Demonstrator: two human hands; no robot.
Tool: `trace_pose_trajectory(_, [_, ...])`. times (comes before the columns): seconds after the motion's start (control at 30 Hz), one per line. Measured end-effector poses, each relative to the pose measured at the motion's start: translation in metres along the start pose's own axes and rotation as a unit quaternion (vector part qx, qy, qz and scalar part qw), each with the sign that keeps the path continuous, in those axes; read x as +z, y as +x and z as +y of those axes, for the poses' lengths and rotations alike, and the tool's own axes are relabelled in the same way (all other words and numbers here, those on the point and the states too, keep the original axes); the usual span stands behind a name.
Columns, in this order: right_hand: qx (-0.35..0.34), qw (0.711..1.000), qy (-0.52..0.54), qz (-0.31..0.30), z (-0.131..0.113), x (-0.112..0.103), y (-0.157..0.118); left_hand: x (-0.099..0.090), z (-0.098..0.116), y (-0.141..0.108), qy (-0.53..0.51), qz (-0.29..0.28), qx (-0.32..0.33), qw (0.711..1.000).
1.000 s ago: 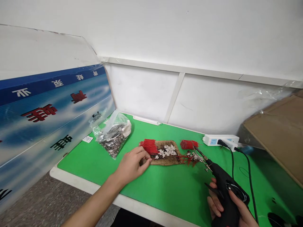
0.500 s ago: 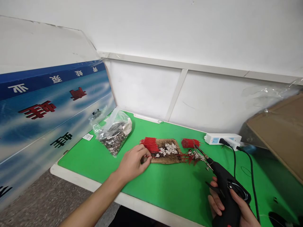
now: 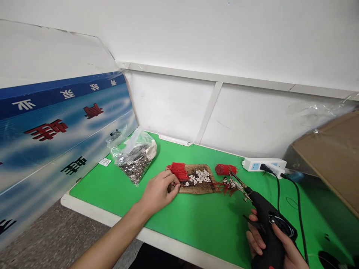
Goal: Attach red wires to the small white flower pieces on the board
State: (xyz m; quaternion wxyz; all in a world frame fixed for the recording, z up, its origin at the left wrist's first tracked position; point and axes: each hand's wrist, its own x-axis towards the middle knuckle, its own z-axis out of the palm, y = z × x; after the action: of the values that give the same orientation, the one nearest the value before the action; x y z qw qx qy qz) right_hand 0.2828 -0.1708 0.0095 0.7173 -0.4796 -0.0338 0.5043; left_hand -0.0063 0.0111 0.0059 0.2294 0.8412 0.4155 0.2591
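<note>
My left hand (image 3: 157, 191) rests on the left end of a brown scorched board (image 3: 196, 183), fingertips pinched at a bundle of short red wires (image 3: 178, 171). Small white metal terminals (image 3: 200, 175) lie on the board. My right hand (image 3: 269, 247) grips a black soldering gun (image 3: 266, 220) whose metal tip points at a pile of finished red wires with terminals (image 3: 227, 185). A second red wire bundle (image 3: 224, 169) lies just behind that pile. All of it sits on a green mat (image 3: 196, 220).
A clear plastic bag of metal parts (image 3: 134, 158) lies at the mat's back left. A white power strip (image 3: 265, 164) with black cords sits at the back right. A cardboard box (image 3: 333, 157) stands at the right, a blue printed panel (image 3: 56, 130) at the left.
My left hand's fingers have curled in a little at the red wire bundle. The view shifted slightly; the soldering gun has stayed put.
</note>
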Motion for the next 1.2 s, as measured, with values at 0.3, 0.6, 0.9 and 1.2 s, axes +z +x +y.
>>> trace_pose_trajectory(0.3, [-0.012,1.000,-0.016,-0.007,0.0005,0.0018,0.0005,-0.0001,0.0010,0.0009,-0.001,-0.004,-0.001,1.000])
trace_pose_trajectory(0.6, [-0.005,1.000,-0.019,-0.003,0.0001,0.0010,-0.0013,0.0036,0.0009,0.0018,0.013,0.001,0.010,1.000])
trace_pose_trajectory(0.9, [-0.003,0.999,-0.034,-0.001,-0.0001,0.0048,-0.0021,0.0063,-0.0011,0.0034,0.017,0.002,0.010,1.000])
trace_pose_trajectory(1.2, [-0.004,1.000,-0.015,-0.006,0.0004,-0.0031,-0.0003,0.0012,0.0032,0.0007,-0.006,0.001,0.016,1.000])
